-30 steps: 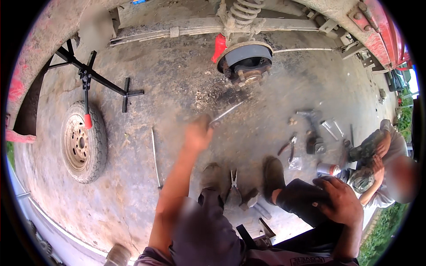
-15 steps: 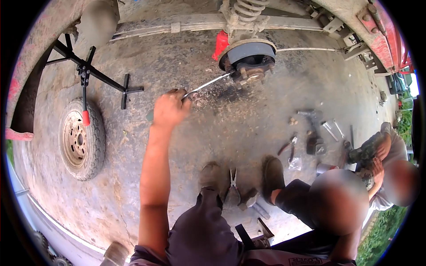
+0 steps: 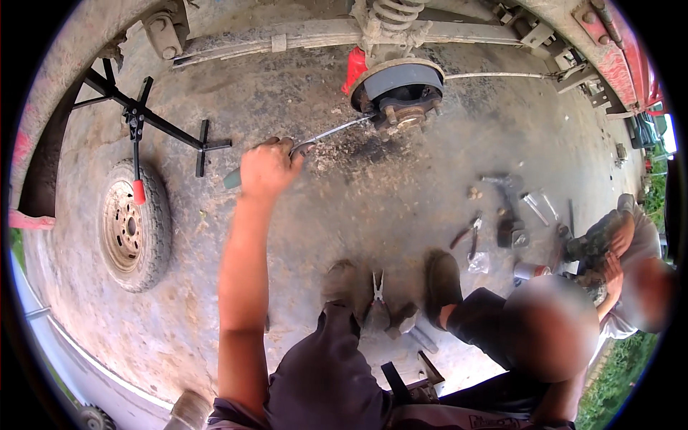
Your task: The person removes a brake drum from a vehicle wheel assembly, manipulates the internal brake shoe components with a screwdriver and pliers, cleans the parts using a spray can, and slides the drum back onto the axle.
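Note:
My left hand is closed round a long metal tool with a green handle. Its thin shaft reaches up to the lower left of the brake drum assembly and its hub, under a coil spring. My right hand is over my right knee, smeared out by a blur, so its fingers cannot be made out. Between my boots lie long-nose pliers.
A red-handled jack and spare wheel are at left. Tools, including pliers, wrenches and a can, lie at right beside a crouching person. The vehicle's wheel arch curves overhead.
My left hand has moved up and left, bringing the tool's tip from the floor area onto the drum assembly. Over the last half second it has shifted only slightly.

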The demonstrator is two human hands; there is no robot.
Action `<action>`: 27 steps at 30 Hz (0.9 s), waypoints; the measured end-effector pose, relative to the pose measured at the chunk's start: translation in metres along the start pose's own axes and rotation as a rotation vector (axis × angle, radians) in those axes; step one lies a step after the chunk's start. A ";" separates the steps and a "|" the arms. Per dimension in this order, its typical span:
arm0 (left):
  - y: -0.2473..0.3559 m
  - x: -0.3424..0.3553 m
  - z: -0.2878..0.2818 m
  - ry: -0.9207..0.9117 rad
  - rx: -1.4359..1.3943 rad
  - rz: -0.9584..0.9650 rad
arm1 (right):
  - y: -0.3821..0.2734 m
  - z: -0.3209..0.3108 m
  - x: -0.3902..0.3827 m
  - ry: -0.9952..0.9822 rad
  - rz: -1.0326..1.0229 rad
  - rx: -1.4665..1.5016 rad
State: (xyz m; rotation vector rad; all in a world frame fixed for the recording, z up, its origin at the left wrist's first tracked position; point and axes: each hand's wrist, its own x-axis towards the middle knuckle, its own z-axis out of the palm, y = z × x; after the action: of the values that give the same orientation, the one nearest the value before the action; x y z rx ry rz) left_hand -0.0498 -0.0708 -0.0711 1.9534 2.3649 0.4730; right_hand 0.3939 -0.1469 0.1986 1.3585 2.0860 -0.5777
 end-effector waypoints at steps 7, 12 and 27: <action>-0.028 -0.047 0.038 -0.127 0.001 -0.315 | -0.005 -0.003 -0.015 0.061 -0.019 -0.030; -0.052 -0.217 0.106 -0.151 -0.262 -0.504 | -0.011 -0.020 -0.033 0.163 -0.163 -0.110; -0.054 -0.304 0.098 -0.226 -0.065 -0.813 | -0.013 0.004 -0.089 0.378 -0.678 -0.017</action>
State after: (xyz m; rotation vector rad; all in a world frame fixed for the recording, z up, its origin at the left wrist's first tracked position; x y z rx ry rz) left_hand -0.0167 -0.3528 -0.2278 0.8177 2.6438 0.2436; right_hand 0.4110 -0.2143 0.2559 0.7593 2.8722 -0.5930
